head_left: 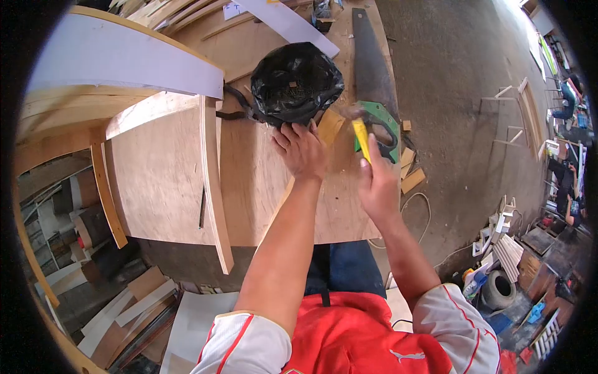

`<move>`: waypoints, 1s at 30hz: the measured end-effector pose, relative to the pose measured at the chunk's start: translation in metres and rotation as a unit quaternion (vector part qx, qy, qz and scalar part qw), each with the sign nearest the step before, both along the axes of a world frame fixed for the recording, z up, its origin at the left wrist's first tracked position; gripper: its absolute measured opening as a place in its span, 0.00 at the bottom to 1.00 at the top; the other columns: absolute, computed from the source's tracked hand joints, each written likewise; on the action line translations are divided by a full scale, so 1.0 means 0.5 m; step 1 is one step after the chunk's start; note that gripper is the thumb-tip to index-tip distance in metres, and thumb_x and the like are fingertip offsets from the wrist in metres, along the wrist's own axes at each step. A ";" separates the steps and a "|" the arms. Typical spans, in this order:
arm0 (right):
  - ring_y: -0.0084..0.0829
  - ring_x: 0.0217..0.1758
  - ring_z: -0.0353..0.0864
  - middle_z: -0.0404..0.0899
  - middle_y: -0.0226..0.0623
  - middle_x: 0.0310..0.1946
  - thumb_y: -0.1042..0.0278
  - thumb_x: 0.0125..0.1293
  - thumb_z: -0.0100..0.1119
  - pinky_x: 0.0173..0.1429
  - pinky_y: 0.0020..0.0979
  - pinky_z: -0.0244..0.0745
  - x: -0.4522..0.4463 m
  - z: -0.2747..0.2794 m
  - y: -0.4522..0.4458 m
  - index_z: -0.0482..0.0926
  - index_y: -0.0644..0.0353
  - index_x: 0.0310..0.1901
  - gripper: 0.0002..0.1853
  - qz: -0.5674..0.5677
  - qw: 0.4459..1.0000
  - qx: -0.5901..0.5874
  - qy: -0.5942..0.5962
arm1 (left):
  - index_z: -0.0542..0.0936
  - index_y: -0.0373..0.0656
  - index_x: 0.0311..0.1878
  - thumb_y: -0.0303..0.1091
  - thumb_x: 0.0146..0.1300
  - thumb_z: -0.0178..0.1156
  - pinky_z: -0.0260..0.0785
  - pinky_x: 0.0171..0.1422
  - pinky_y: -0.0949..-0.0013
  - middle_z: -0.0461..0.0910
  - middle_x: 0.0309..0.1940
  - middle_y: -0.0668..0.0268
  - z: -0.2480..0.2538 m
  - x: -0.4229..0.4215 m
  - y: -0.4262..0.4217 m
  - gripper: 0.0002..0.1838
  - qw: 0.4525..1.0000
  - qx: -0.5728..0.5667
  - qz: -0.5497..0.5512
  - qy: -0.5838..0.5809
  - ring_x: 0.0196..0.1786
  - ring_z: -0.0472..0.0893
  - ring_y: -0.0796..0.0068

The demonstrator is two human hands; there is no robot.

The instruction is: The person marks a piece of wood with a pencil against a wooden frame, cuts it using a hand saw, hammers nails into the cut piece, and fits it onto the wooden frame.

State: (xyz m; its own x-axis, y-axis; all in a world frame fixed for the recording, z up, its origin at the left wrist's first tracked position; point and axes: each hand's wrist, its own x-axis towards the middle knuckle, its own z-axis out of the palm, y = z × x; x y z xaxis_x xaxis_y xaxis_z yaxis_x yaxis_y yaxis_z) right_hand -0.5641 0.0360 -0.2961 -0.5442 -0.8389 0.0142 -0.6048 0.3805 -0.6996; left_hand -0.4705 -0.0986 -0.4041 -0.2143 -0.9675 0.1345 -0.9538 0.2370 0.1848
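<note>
I was at the handling stage, as far as I could judge: my left hand (302,149) at the black plastic bag (334,81), my right hand (380,184) with the tool. My left fingers were bent against the bag's near rim; I cannot tell whether they pinched the plastic or something hidden under them. My right hand was closed round what looked like a yellow-handled hammer (360,140), its blurred head pointing away from me, just above the green-handled handsaw (369,68). The bag sat open on the plywood worktop (249,174), with small bits inside too unclear to name.

The next move called, I judged, for a sure hold on the left and room for the hammer head, clear of my fingers.

The saw took up that room, lying along the worktop's right edge with wood offcuts (412,180) near its handle. A flat wood piece (330,128) lay between bag and saw. On my left, dark-handled pincers (232,115) lay close against the bag, and beyond them a plywood strip (215,187) and a curved white panel (124,56) hemmed in that side.
</note>
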 end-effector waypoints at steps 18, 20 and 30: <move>0.48 0.38 0.83 0.83 0.49 0.40 0.79 0.70 0.60 0.42 0.43 0.79 0.009 0.000 -0.001 0.66 0.60 0.78 0.35 0.024 0.991 -0.084 0.097 | 0.75 0.27 0.59 0.49 0.77 0.50 0.51 0.78 0.33 0.73 0.63 0.39 0.010 -0.003 -0.006 0.28 0.999 0.013 -0.008 0.029 0.71 0.67 0.32; 0.48 0.38 0.83 0.82 0.49 0.40 0.79 0.69 0.60 0.42 0.42 0.78 0.003 0.020 -0.007 0.66 0.60 0.78 0.35 0.033 0.994 -0.035 0.098 | 0.75 0.27 0.59 0.49 0.77 0.50 0.50 0.78 0.32 0.73 0.62 0.40 0.002 0.000 -0.001 0.28 0.999 -0.011 -0.010 0.034 0.71 0.66 0.33; 0.49 0.39 0.84 0.83 0.47 0.41 0.72 0.72 0.59 0.42 0.49 0.78 -0.013 -0.002 0.000 0.66 0.50 0.79 0.34 0.041 0.992 0.028 0.115 | 0.75 0.28 0.62 0.49 0.79 0.48 0.47 0.82 0.35 0.71 0.66 0.40 0.014 -0.003 0.000 0.29 0.999 0.050 -0.001 0.018 0.75 0.63 0.34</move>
State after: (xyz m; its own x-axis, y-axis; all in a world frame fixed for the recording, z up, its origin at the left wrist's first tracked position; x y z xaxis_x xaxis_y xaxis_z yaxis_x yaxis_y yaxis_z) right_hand -0.5706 0.0360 -0.2970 -0.4611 -0.8835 0.0823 -0.7764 0.3568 -0.5195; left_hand -0.4719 -0.0986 -0.3971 -0.2125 -0.9762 0.0438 -0.9460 0.2168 0.2410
